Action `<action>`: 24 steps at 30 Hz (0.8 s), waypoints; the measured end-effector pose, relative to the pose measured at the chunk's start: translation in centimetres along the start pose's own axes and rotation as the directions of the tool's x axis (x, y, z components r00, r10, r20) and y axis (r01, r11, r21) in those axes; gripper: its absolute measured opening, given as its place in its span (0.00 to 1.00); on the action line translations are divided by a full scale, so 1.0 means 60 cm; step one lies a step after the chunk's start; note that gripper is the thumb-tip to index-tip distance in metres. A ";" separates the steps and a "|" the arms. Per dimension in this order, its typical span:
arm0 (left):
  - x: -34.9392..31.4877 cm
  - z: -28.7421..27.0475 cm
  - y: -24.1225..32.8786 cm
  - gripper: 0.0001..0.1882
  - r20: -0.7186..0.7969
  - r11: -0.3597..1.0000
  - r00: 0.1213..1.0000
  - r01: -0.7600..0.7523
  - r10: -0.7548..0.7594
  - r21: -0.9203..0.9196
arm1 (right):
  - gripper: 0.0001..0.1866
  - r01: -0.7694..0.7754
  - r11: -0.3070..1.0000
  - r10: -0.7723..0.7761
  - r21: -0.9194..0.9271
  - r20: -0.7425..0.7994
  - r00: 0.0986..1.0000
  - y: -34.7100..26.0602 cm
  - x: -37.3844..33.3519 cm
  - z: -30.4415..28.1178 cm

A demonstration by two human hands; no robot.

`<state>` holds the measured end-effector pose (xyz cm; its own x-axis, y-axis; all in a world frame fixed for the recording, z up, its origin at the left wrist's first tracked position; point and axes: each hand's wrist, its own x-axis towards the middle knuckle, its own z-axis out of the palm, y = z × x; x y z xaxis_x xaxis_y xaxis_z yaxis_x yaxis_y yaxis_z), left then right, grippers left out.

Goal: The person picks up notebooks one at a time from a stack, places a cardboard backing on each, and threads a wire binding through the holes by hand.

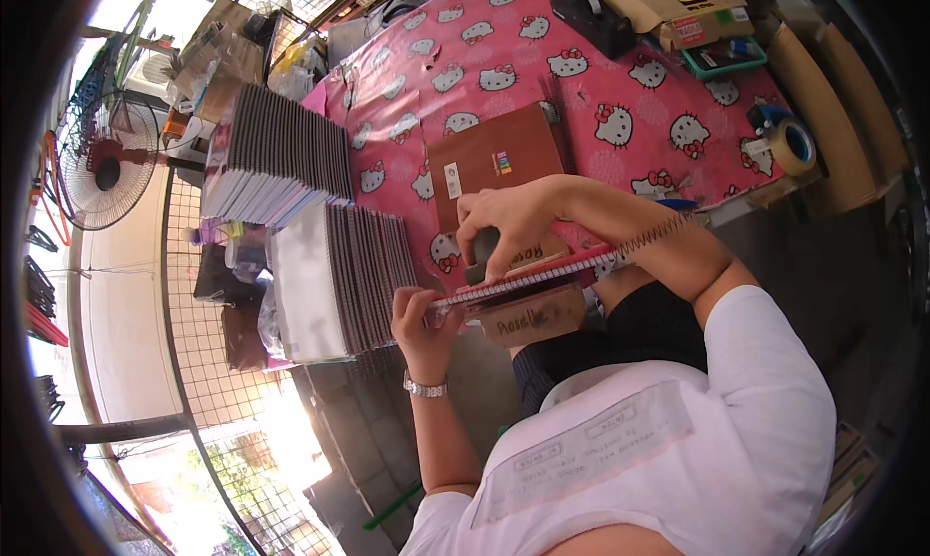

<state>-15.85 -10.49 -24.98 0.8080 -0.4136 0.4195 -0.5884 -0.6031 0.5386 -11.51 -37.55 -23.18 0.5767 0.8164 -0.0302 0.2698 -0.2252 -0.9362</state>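
At the table's near edge a pink-red notebook [572, 264] stands edge-up, its row of binding holes showing. A dark wire coil [668, 231] sticks out past its right end. My left hand [423, 331], with a metal watch on the wrist, pinches the notebook's left end. My right hand [518, 219] is closed around a dark rounded block [481, 256] just behind the binding edge. Its fingertips reach down close to the holes. Wooden blocks with handwriting flank the notebook; the near wooden block [535, 316] faces me. How far the coil runs through the holes is too small to tell.
A brown-covered notebook [509, 154] lies beyond my right hand on the pink patterned tablecloth [504, 47]. Two tall stacks of bound notebooks, a far stack [291, 149] and a near stack [334, 280], stand left. Tape rolls [792, 147] and a cardboard box [678, 9] sit right.
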 end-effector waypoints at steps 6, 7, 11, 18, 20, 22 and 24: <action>0.008 0.000 -0.010 0.19 0.068 0.996 0.995 -0.068 0.072 -0.057 | 0.27 -0.148 0.966 0.125 -0.214 -0.117 0.985 0.004 -0.006 0.002; 0.006 -0.001 -0.012 0.20 0.069 0.995 0.994 -0.081 0.085 -0.059 | 0.27 0.027 0.998 -0.024 0.055 -0.060 0.998 0.004 -0.006 -0.001; 0.006 0.000 -0.030 0.21 0.094 0.989 0.994 -0.045 0.058 -0.139 | 0.26 0.097 0.995 -0.097 0.000 0.001 0.995 -0.004 -0.002 0.010; 0.007 -0.005 -0.038 0.20 0.124 0.983 0.989 -0.058 0.080 -0.172 | 0.31 -0.151 0.921 0.103 -0.359 -0.149 0.983 0.022 0.013 0.008; 0.006 -0.006 -0.039 0.19 0.111 0.966 0.994 0.007 0.023 -0.260 | 0.28 -0.486 0.779 0.272 -0.396 -0.485 0.831 0.078 -0.016 -0.009; 0.005 -0.004 -0.046 0.16 0.103 0.938 0.994 0.074 -0.041 -0.339 | 0.23 -0.697 0.657 0.111 -0.288 -0.877 0.467 0.158 -0.072 -0.029; 0.005 -0.006 -0.047 0.14 0.109 0.895 0.989 0.137 -0.099 -0.424 | 0.29 -0.841 0.528 0.126 -0.116 -0.969 0.213 0.248 -0.175 -0.015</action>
<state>-13.97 -8.65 -26.13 0.8609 -0.4238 0.2815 -0.4290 -0.3071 0.8495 -12.89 -49.97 -36.48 0.9042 -0.3694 0.2143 -0.2530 -0.8676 -0.4280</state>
